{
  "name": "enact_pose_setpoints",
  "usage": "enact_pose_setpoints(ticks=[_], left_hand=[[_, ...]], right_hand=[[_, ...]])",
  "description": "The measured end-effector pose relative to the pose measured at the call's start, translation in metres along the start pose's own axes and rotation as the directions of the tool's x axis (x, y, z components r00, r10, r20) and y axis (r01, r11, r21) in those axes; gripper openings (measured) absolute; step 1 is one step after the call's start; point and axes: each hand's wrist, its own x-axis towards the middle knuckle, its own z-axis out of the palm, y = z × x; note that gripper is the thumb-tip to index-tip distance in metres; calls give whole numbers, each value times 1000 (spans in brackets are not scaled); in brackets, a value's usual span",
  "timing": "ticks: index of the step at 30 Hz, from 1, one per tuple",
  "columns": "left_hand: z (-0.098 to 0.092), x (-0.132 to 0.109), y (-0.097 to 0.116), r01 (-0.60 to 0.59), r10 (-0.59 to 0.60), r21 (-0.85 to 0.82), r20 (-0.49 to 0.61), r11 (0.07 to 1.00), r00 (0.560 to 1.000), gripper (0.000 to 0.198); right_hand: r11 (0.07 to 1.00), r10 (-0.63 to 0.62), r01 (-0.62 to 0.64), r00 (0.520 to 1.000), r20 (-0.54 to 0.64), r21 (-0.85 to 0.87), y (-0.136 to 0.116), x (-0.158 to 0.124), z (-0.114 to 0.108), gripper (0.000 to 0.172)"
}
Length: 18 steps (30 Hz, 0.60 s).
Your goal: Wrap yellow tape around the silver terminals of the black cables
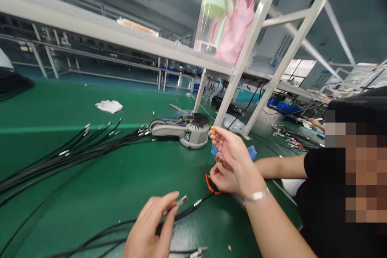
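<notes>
Nearest the camera, the left hand point(148, 225) is clenched on a black cable point(193, 208), thumb and fingers pinching it just behind a metal connector point(182, 200), low over the bench. A second connector point(197, 202) sits close by on the same cable, and a third point(198, 252) lies at the bottom edge.

The right hand point(232, 157), a silver bracelet point(256, 195) at its wrist, is raised palm up with loosely curled fingers. A tiny orange tip point(213, 128) shows at the fingertips; whether they grip it, I cannot tell. Just below, one co-worker's hand point(222, 178), from a black sleeve point(314, 163), sits beside an orange loop point(211, 184).

To the left, a bundle of black cables point(75, 153) fans out, at least ten ends showing, toward one grey tape dispenser point(181, 132). One white glove point(109, 106) lies beyond them on the green bench point(90, 177).

Overhead, a white metal shelf point(90, 20) carries one clear jar point(211, 16) and one pink bag point(237, 28). Farther off stand more cables point(293, 137), blue bins point(284, 107) and workshop benches point(105, 74).
</notes>
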Motion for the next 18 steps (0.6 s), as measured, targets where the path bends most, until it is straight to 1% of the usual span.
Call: enact_pose_setpoints(ticks=[2, 3, 4, 5, 7, 8, 10, 13, 15, 18], left_hand=[[1, -2, 6, 70, -70, -7, -12, 998, 997, 14], [3, -3, 8, 88, -88, -13, -6, 996, 996, 11], [4, -4, 9, 90, -90, -21, 5, 996, 996, 9], [5, -6, 10, 85, -85, -30, 20, 996, 996, 8], [7, -8, 11, 74, -72, -46, 39, 996, 997, 8], [7, -9, 12, 76, -73, -49, 43, 996, 996, 9], [6, -10, 13, 95, -93, -48, 49, 994, 994, 8], [4, -10, 15, 108, -105, -40, 64, 993, 992, 9], [4, -9, 14, 80, -78, -36, 63, 996, 995, 10], [5, -7, 13, 11, -9, -49, 32, 999, 999, 11]], right_hand=[[997, -34, 28, 997, 75, 70, 40, -64, 1, 21], [994, -33, 24, 996, 85, 103, 62, -94, 2, 25], [983, -26, 11, 997, 78, 181, 83, -120, 2, 30], [970, 1, -19, 997, 73, 243, 103, -140, 3, 32], [947, 16, -46, 995, 96, 318, 133, -166, 6, 37], [941, 6, -40, 995, 104, 337, 142, -171, 7, 38], [934, -31, -15, 992, 122, 356, 150, -174, 10, 40], [929, -58, 1, 988, 145, 371, 146, -172, 13, 40], [926, -61, -1, 987, 152, 378, 142, -173, 16, 40], [920, -68, 13, 990, 126, 392, 139, -175, 20, 38]])
